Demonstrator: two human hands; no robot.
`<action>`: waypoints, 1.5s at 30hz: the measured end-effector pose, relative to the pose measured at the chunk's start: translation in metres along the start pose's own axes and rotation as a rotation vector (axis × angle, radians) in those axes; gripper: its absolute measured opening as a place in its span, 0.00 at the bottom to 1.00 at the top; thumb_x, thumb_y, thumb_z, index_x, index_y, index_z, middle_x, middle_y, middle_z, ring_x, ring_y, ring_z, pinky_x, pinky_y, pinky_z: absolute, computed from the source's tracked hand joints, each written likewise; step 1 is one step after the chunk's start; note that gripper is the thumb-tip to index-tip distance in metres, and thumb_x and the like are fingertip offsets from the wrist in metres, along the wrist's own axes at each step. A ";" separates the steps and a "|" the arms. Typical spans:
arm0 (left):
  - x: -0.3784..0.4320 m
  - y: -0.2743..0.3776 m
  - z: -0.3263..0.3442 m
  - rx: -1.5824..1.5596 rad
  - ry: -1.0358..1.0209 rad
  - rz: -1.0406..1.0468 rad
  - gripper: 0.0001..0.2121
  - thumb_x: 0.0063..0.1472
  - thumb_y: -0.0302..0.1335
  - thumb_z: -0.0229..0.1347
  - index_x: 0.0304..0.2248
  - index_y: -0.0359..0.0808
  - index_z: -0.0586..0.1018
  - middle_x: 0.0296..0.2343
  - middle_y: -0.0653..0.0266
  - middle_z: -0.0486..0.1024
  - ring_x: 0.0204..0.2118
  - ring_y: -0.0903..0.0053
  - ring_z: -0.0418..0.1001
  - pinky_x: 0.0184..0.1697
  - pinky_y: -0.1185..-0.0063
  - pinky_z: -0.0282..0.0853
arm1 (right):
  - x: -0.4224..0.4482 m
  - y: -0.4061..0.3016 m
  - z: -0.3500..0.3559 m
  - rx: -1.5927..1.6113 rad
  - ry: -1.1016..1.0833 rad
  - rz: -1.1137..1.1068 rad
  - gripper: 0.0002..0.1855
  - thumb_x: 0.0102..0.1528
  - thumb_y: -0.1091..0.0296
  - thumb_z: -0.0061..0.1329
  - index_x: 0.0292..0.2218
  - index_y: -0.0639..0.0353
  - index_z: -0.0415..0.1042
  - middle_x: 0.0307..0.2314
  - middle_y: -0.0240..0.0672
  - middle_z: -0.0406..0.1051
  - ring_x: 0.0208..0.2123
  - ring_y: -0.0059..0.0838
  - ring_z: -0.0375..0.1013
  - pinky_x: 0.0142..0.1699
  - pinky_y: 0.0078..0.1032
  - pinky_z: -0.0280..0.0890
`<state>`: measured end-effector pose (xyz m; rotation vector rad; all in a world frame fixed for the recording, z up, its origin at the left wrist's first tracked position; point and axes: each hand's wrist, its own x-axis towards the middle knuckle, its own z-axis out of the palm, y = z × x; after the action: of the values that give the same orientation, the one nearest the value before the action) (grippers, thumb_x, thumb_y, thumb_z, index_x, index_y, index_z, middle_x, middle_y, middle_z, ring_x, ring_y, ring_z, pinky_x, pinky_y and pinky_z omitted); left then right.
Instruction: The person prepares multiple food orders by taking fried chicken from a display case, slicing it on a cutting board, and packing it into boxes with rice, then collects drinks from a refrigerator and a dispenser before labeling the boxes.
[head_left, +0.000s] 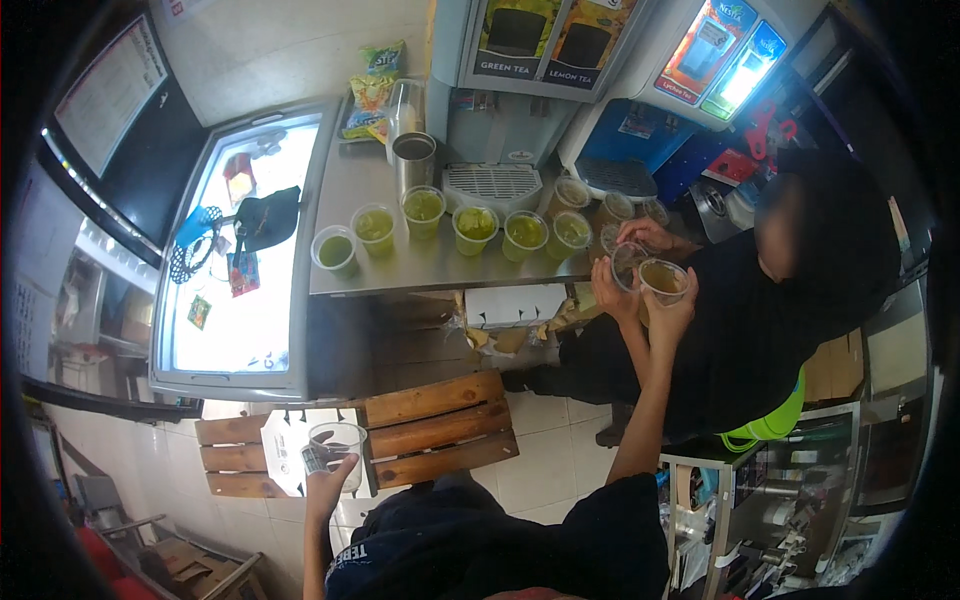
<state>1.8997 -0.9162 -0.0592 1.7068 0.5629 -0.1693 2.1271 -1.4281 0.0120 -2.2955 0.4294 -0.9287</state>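
My left hand (330, 472) is closed round a clear plastic cup (349, 439) that looks empty, above a white box on a wooden slatted bench. Out to the right, my right hand (671, 304) holds a clear cup of brownish drink (664, 279). Right beside it, a co-worker's hands hold another clear cup (628, 267), which appears empty. Several cups of green drink (474, 229) stand in a curved row on the steel counter (390, 279). Cups with a brownish drink (570, 195) stand at the row's right end, partly hidden by the co-worker's hand.
Two drink dispensers (491, 184) stand at the counter's back, with a steel tumbler (414, 157) beside one. A glass-topped chest freezer (232, 292) is at left. The co-worker (720, 330) sits close on the right. Below are the bench (442, 427) and a shelf unit (724, 487).
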 end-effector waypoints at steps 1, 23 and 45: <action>0.000 -0.001 0.000 0.005 0.003 0.007 0.30 0.49 0.30 0.63 0.50 0.34 0.64 0.37 0.57 0.72 0.39 0.73 0.72 0.42 0.75 0.68 | 0.000 0.000 0.000 0.000 -0.002 0.000 0.42 0.39 0.73 0.62 0.54 0.65 0.56 0.46 0.49 0.66 0.49 0.41 0.66 0.54 0.32 0.60; -0.007 0.006 -0.004 0.014 0.008 -0.030 0.29 0.51 0.28 0.61 0.51 0.32 0.63 0.39 0.57 0.71 0.42 0.73 0.70 0.47 0.76 0.65 | 0.010 -0.025 -0.006 -0.301 -0.134 0.066 0.44 0.38 0.72 0.61 0.54 0.65 0.55 0.44 0.46 0.67 0.49 0.47 0.63 0.54 0.37 0.58; -0.006 -0.001 -0.003 -0.007 0.030 0.027 0.28 0.50 0.27 0.62 0.50 0.33 0.63 0.36 0.57 0.72 0.39 0.73 0.72 0.42 0.76 0.68 | -0.005 -0.006 -0.022 0.455 0.081 0.207 0.44 0.42 0.75 0.61 0.57 0.64 0.51 0.54 0.48 0.56 0.56 0.41 0.56 0.58 0.38 0.56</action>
<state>1.8939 -0.9150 -0.0568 1.7115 0.5612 -0.1225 2.1084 -1.4300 0.0259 -1.7722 0.4299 -0.9094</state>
